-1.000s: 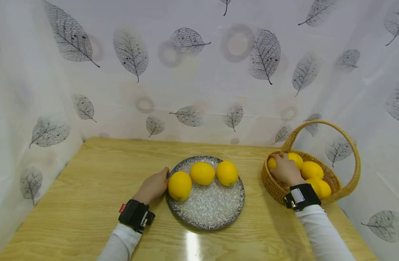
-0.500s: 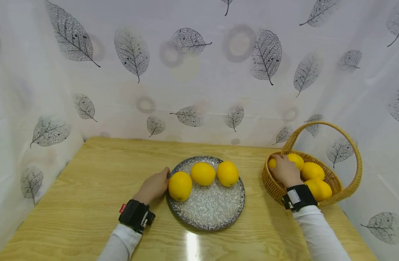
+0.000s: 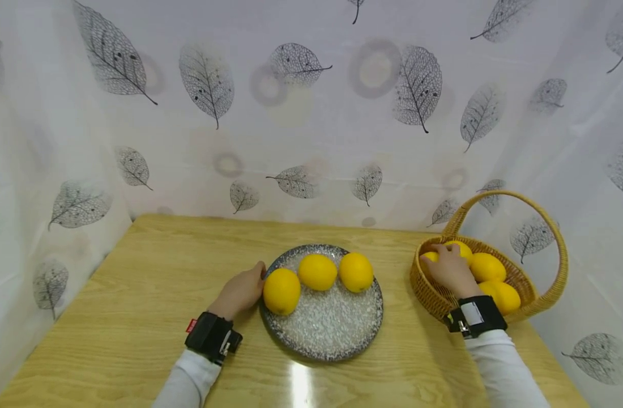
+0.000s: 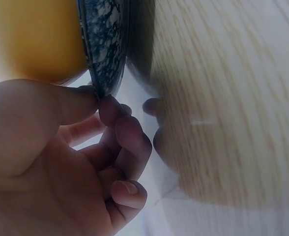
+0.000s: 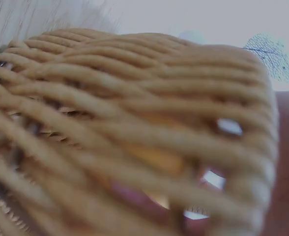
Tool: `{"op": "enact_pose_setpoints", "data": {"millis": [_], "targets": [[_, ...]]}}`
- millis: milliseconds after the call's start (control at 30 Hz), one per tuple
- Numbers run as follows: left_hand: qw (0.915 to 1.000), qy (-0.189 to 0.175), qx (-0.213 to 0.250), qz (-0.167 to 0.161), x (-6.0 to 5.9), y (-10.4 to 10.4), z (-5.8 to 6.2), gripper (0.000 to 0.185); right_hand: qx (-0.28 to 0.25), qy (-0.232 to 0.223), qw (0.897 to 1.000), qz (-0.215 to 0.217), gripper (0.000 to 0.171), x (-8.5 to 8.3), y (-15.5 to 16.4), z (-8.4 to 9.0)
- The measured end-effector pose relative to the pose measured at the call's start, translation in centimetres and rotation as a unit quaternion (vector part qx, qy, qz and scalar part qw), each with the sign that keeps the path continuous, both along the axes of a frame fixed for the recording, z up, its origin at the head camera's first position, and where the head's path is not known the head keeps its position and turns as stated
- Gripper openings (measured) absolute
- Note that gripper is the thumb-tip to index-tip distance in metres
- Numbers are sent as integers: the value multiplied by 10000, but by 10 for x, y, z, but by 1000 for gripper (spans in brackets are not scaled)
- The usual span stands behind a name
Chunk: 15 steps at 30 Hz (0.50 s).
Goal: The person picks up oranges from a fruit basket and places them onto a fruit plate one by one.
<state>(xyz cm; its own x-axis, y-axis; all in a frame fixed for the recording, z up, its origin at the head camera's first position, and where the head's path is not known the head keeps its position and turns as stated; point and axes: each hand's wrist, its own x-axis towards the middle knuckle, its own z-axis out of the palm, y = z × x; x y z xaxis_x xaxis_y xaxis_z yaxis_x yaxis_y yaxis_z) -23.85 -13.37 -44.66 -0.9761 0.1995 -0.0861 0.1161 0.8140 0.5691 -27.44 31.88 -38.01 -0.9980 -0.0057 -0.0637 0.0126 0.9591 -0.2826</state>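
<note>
My left hand (image 3: 242, 290) pinches the left rim of a round speckled grey plate (image 3: 332, 334) between thumb and fingertips. The left wrist view shows the plate's dark rim (image 4: 105, 44) in that pinch, with a lemon (image 4: 36, 39) just above the thumb. Three lemons lie on the plate: one at the left (image 3: 282, 291), one at the back (image 3: 318, 272) and one at the right (image 3: 356, 272). Inside the wicker basket (image 3: 429, 292), my right hand (image 3: 450, 271) grips a lemon (image 3: 431, 257) near the left end. Woven basket wall (image 5: 134, 98) hides most of that hand in the right wrist view.
Several more lemons (image 3: 488, 267) lie in the basket, whose tall arched handle (image 3: 558, 243) rises at the right. The wooden table (image 3: 189, 243) meets a leaf-printed curtain (image 3: 311, 141) at the back and sides.
My right hand has shifted slightly right and toward me within the basket, its fingers changing position around the lemon. My left hand keeps its pinch on the plate, which stays in place.
</note>
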Motion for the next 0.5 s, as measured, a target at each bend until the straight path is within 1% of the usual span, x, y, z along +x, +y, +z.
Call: {"op": "enact_pose_setpoints", "data": {"millis": [133,267,400,500], "targets": [[10000,22,18,-16,-1,0,-1,15,-136,-401,9991,-5,72,5,6,5],[10000,59,8,-21,-1,0,-2,15,-151,-662,9977,76,76,6,10,5],[9999,103,0,-24,0,0,-1,14,-116,-767,9969,98,78,5,14,1],[9999,109,-2,-23,0,1,0,14,-150,-802,9967,12,79,4,16,-1]]}}
